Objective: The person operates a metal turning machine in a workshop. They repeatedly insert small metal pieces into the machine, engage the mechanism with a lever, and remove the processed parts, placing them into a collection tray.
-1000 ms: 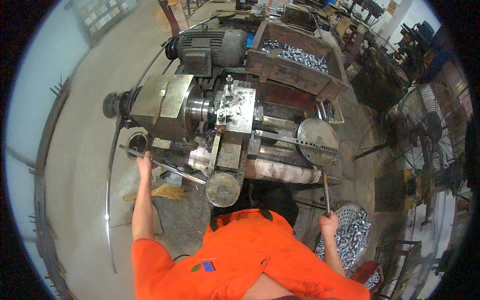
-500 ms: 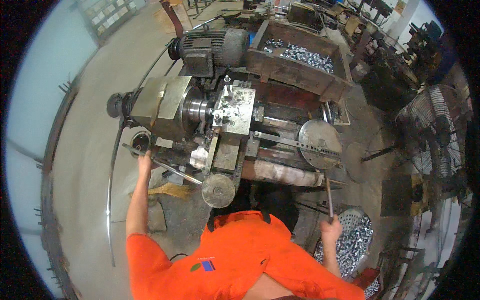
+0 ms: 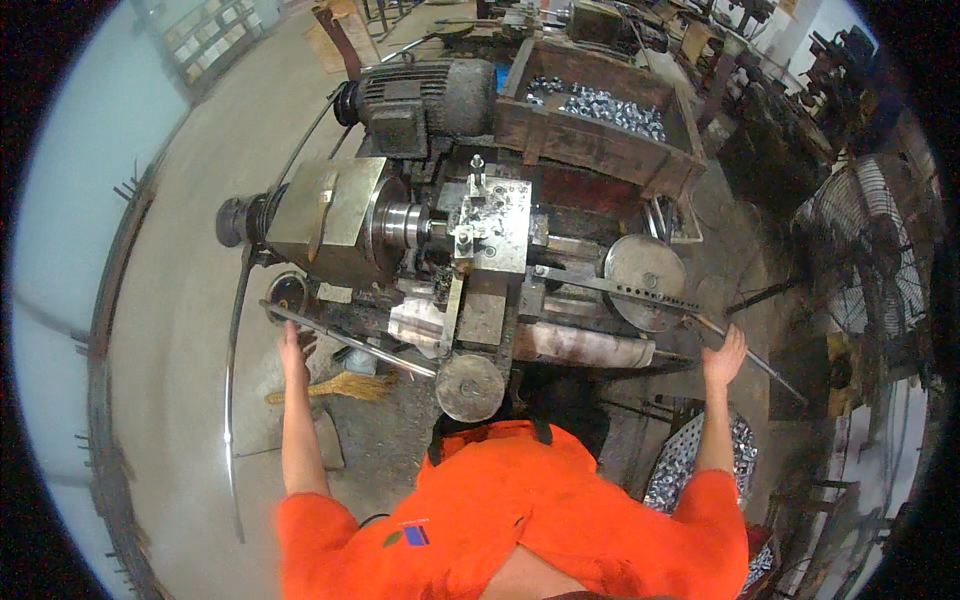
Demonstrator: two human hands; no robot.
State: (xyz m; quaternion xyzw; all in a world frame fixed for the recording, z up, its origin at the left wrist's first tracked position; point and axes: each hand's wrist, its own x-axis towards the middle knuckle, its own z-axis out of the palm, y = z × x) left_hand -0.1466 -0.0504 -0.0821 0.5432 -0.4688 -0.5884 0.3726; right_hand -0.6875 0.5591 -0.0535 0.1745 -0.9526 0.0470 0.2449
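A lathe stands before me. My left hand (image 3: pixel 296 352) is open, its fingers stretched just below the long steel lever (image 3: pixel 350 343), which runs to a round disc (image 3: pixel 470 387) at the front of the carriage. My right hand (image 3: pixel 724 357) is closed on another lever (image 3: pixel 765 372), slanting outward from the large round plate (image 3: pixel 645 270) on the right. Between them sits the tool block (image 3: pixel 498 225) with its clamping bolts. The shiny chuck (image 3: pixel 400 225) is left of it. Whether a workpiece is in the chuck is too small to tell.
A motor (image 3: pixel 428 100) and a wooden bin (image 3: pixel 600 140) of small metal parts are behind the lathe. A perforated basket (image 3: pixel 690 460) of similar parts stands below my right arm. A fan (image 3: pixel 860 240) is at right. A straw broom (image 3: pixel 345 386) lies at left.
My right hand has swung its lever outward and away from me to the right. The tool block has shifted right, away from the chuck. My left hand has let go of its lever.
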